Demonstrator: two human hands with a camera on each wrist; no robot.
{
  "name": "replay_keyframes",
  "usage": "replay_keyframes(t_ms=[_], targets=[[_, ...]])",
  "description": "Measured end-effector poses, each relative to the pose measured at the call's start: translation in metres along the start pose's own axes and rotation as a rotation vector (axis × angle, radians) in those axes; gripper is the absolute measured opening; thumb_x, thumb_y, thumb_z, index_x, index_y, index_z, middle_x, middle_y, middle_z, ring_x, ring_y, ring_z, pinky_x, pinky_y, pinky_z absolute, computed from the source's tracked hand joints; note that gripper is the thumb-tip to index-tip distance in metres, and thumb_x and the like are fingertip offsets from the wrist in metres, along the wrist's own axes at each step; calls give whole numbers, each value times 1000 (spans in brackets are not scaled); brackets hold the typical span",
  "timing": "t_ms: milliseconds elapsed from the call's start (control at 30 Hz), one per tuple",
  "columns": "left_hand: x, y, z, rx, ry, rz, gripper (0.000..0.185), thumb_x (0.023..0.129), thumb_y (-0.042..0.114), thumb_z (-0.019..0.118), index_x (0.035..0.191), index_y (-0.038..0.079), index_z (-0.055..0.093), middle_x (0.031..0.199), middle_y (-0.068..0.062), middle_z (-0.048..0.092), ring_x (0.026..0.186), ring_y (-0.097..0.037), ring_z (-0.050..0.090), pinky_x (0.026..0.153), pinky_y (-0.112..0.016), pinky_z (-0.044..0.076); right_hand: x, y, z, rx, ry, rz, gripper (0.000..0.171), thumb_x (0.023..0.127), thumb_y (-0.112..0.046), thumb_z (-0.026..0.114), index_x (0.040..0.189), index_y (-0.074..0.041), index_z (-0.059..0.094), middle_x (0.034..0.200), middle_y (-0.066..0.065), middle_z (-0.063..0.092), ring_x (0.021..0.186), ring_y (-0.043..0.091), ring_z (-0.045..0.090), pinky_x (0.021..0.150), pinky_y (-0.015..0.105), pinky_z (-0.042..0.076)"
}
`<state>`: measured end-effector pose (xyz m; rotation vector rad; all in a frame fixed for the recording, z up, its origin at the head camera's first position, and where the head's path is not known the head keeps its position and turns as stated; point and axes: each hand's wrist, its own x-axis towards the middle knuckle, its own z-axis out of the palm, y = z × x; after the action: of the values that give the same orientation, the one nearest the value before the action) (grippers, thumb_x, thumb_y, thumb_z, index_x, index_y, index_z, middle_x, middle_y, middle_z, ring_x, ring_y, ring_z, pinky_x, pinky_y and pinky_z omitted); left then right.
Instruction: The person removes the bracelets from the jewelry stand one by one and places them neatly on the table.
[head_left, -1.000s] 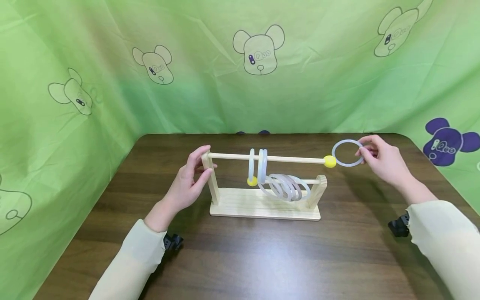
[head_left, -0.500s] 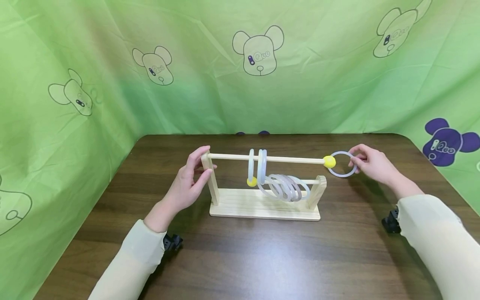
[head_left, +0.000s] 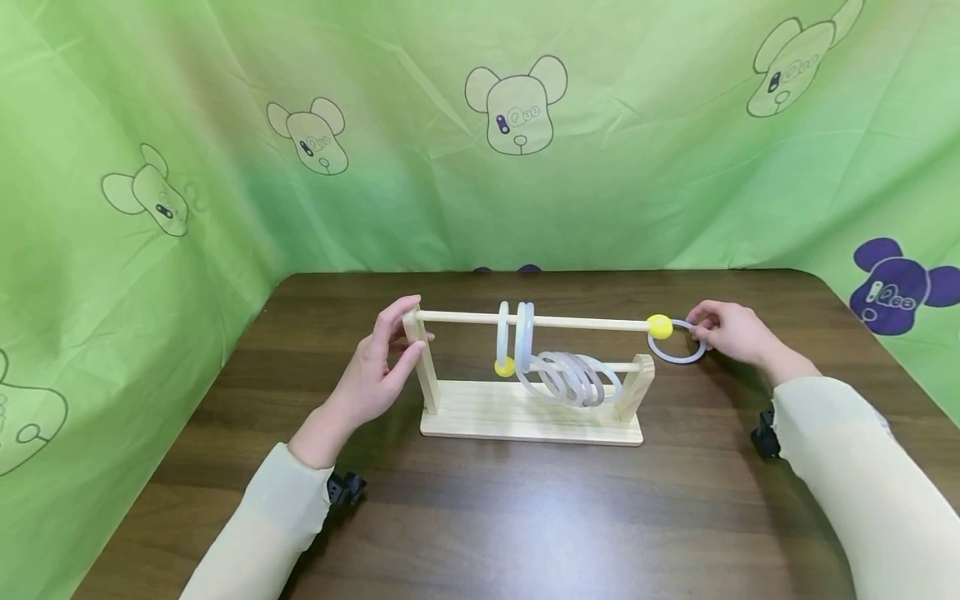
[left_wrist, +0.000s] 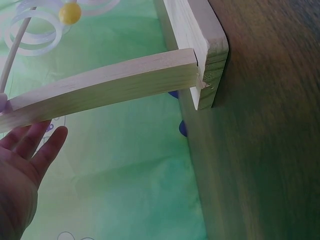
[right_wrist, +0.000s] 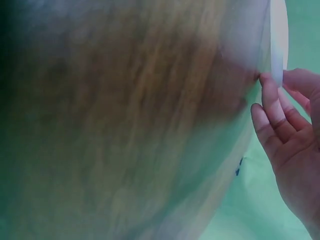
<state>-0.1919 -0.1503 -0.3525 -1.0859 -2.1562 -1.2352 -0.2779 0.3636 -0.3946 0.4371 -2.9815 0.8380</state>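
Observation:
A light wooden ring stand point(head_left: 531, 410) has two rods with yellow ball ends. My left hand point(head_left: 369, 367) holds the top of its tall left post point(head_left: 425, 367), thumb on one side and fingers on the other. The post also crosses the left wrist view, where part of my left hand point(left_wrist: 22, 170) shows below it. My right hand point(head_left: 731, 329) pinches a translucent pale ring point(head_left: 678, 361) at its right side. That ring overlaps the upper rod's yellow ball point(head_left: 660, 326); I cannot tell whether it goes round it. In the right wrist view the ring point(right_wrist: 278, 42) appears edge-on.
Three pale rings point(head_left: 502, 337) hang on the upper rod point(head_left: 592, 323). Several more rings point(head_left: 573, 379) lean together on the lower rod, whose yellow ball point(head_left: 505, 367) faces left. The stand sits on a dark wooden table point(head_left: 480, 517), with green printed cloth point(head_left: 390, 217) behind.
My right hand has moved left and down with its ring, bringing it from beside the yellow ball to overlapping it. The left hand stays at the post.

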Motion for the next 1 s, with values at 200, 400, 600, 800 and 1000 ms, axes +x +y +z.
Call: replay_keyframes(t_ms=[200, 400, 600, 800, 1000], targets=[[0, 0, 0, 3, 5, 17, 58, 92, -12, 56, 141, 2, 30, 103, -18, 63, 94, -24, 66, 77, -42, 55, 3, 0, 2, -22, 12, -11, 9, 88, 0, 62, 97, 4, 62, 76, 4, 61, 62, 13, 54, 58, 28, 41], [1, 0, 0, 7, 5, 16, 59, 92, -11, 56, 143, 6, 30, 103, -18, 64, 95, -24, 66, 77, -42, 55, 4, 1, 6, -53, 11, -35, 6, 87, 0, 65, 92, 2, 62, 75, 2, 59, 66, 15, 51, 61, 32, 39], [0, -1, 0, 15, 5, 19, 58, 92, -12, 56, 142, 4, 30, 102, -18, 64, 95, -24, 66, 77, -45, 55, 5, 1, 10, -82, 34, -74, 5, 86, 0, 66, 89, 0, 62, 73, 1, 57, 68, 18, 50, 64, 36, 39], [0, -2, 0, 18, 5, 28, 58, 91, -12, 56, 141, 3, 30, 102, -18, 64, 95, -24, 66, 77, -44, 55, 4, 2, 9, -79, 48, -58, 9, 88, -5, 68, 94, 1, 64, 77, 4, 60, 71, 19, 54, 66, 37, 40], [-1, -2, 0, 22, 4, 24, 60, 91, -12, 56, 142, 5, 30, 102, -18, 64, 95, -24, 66, 78, -44, 55, -3, 3, 0, -35, 118, -47, 14, 91, -6, 67, 100, 4, 65, 84, 12, 65, 73, 14, 58, 66, 30, 45]])
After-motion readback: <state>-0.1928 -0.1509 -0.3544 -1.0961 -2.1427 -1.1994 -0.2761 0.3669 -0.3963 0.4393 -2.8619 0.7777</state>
